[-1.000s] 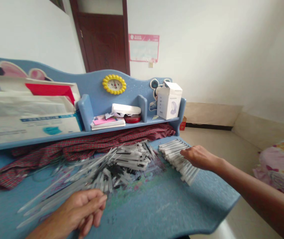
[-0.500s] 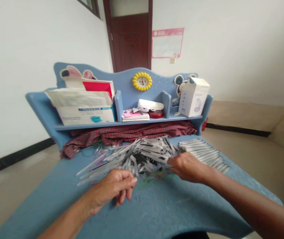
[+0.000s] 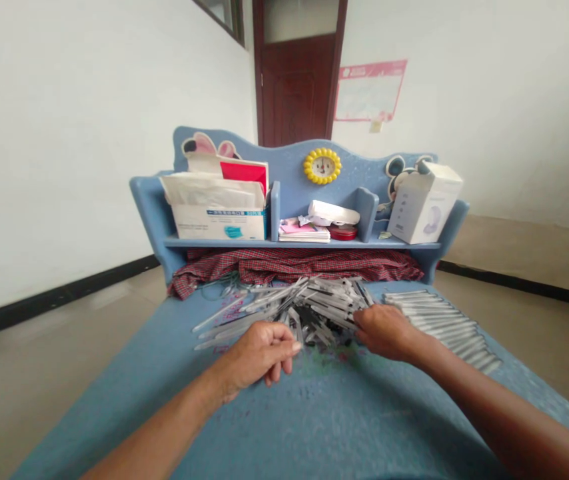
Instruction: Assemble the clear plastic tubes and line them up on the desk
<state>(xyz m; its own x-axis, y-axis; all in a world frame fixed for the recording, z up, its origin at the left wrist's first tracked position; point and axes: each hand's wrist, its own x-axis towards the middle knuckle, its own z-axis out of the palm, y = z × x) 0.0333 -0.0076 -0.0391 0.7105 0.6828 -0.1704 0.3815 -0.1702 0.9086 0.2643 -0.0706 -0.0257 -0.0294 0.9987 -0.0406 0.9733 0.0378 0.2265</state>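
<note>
A loose heap of clear pen barrels and black pen parts (image 3: 332, 300) lies on the blue desk (image 3: 344, 413). My left hand (image 3: 268, 352) hovers at the near left side of the heap. Its fingers are curled and the thumb presses against the index finger; anything between them is too small to make out. My right hand (image 3: 383, 330) is at the heap's right edge with its fingers closed together. Those fingertips are against the pens, and what they grip is hidden. Right of that hand, a row of pens (image 3: 442, 327) lies side by side.
Behind the heap lies a red plaid cloth (image 3: 284, 265) under the desk's shelf (image 3: 214, 244). On the shelf stand a mask box (image 3: 197, 223), stacked papers (image 3: 304, 233), a red round tin (image 3: 343, 233) and a white box (image 3: 427, 203). A yellow flower clock (image 3: 322, 166) is above.
The view has turned left, so the whole desk appears farther right. Relative to the heap, my right hand is slightly farther left. My left hand keeps its curled pose, slightly farther forward.
</note>
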